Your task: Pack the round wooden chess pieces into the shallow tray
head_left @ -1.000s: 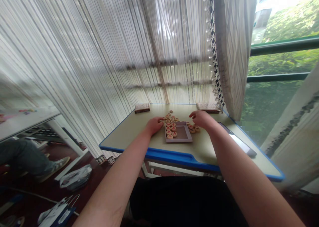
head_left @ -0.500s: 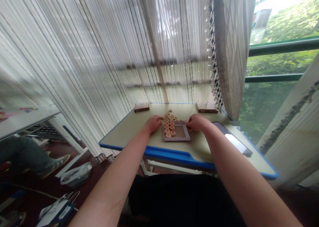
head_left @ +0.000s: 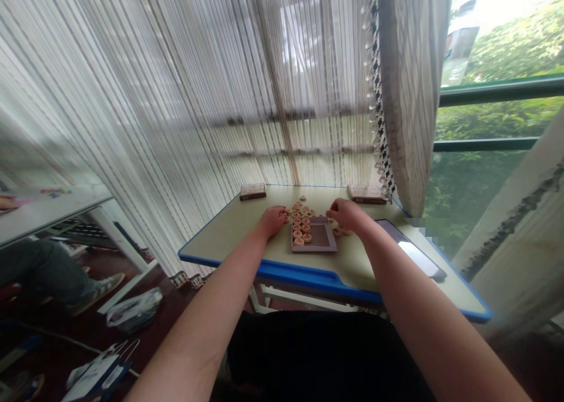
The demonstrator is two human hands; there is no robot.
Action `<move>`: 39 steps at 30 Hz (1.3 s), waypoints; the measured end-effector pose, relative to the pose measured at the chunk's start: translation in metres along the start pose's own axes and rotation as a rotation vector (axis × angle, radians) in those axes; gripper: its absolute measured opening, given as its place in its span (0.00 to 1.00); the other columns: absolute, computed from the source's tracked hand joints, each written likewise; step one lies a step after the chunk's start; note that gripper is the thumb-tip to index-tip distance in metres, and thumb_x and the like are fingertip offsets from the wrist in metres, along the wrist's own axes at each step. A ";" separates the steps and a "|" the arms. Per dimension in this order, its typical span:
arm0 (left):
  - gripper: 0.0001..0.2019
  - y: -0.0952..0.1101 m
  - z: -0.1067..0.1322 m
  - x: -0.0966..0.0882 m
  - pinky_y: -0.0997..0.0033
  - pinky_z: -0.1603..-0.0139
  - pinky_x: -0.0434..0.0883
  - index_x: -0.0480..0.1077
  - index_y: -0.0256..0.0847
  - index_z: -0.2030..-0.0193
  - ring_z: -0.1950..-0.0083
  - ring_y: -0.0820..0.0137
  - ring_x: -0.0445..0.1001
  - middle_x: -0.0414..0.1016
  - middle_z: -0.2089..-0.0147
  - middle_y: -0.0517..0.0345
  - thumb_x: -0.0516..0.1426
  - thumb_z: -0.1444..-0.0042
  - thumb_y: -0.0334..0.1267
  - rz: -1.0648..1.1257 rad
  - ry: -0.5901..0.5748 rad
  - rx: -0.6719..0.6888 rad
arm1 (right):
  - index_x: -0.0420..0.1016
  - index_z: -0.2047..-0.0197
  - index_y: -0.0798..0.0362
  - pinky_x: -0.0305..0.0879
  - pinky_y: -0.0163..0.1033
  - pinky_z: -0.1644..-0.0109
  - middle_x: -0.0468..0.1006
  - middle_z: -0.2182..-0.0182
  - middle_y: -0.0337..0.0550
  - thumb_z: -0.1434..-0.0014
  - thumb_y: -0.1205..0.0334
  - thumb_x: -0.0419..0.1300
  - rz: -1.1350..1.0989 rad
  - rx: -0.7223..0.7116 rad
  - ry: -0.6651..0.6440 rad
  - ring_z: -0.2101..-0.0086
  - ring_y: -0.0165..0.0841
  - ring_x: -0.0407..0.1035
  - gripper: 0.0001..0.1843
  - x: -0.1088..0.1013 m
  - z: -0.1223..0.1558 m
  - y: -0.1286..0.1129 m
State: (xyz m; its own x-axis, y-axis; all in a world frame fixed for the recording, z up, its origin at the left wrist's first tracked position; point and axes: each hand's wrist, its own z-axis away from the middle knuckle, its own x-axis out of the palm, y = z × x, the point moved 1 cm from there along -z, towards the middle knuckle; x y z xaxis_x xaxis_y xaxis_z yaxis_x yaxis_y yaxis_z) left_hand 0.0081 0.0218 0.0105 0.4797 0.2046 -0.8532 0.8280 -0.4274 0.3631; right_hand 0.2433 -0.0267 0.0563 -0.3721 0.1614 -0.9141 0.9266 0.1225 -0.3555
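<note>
A shallow grey box tray (head_left: 325,240) lies in the middle of a beige desk with a blue rim (head_left: 304,275). Several round wooden game pieces with red marks (head_left: 302,231) fill the tray's left part, and more loose pieces (head_left: 301,205) lie behind it. My left hand (head_left: 273,220) rests curled at the tray's left far corner, touching the loose pieces. My right hand (head_left: 347,214) hovers over the tray's right far corner with its fingers bent in a pinch; what it holds is too small to make out.
Two flat brown boxes (head_left: 252,191) (head_left: 367,193) sit at the desk's far edge against striped curtains. A phone (head_left: 414,250) lies at the desk's right. At left stand a white table (head_left: 57,205), another person's leg (head_left: 53,278) and bags on the floor (head_left: 132,311).
My right hand moved in from the tray's right side to its far right corner and lifted slightly. My left hand stayed at the tray's left far corner.
</note>
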 end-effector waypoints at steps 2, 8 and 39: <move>0.17 -0.001 0.000 0.001 0.72 0.43 0.59 0.72 0.41 0.55 0.47 0.70 0.67 0.72 0.49 0.57 0.47 0.46 0.33 -0.004 -0.014 0.020 | 0.72 0.60 0.55 0.58 0.31 0.71 0.77 0.67 0.45 0.49 0.55 0.57 -0.102 -0.085 0.001 0.70 0.30 0.68 0.15 0.001 0.004 -0.008; 0.20 -0.002 0.001 0.002 0.73 0.42 0.57 0.66 0.40 0.46 0.45 0.70 0.65 0.69 0.46 0.56 0.46 0.44 0.34 -0.033 -0.003 -0.012 | 0.74 0.63 0.52 0.57 0.30 0.73 0.77 0.67 0.42 0.51 0.56 0.59 -0.079 -0.130 -0.162 0.71 0.29 0.68 0.12 0.009 0.011 -0.018; 0.17 0.000 0.001 0.003 0.72 0.45 0.60 0.71 0.39 0.54 0.49 0.68 0.68 0.73 0.51 0.53 0.45 0.44 0.33 -0.167 0.008 0.023 | 0.77 0.66 0.48 0.55 0.35 0.72 0.77 0.72 0.40 0.53 0.50 0.56 0.160 -0.279 -0.270 0.74 0.31 0.66 0.15 0.019 0.014 -0.019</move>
State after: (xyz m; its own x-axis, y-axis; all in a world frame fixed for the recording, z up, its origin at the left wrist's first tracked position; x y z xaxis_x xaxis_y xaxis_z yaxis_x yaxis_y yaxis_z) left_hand 0.0095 0.0217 0.0079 0.3384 0.2812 -0.8980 0.8895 -0.4071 0.2077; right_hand 0.2189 -0.0400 0.0428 -0.1628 -0.0578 -0.9850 0.9075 0.3831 -0.1724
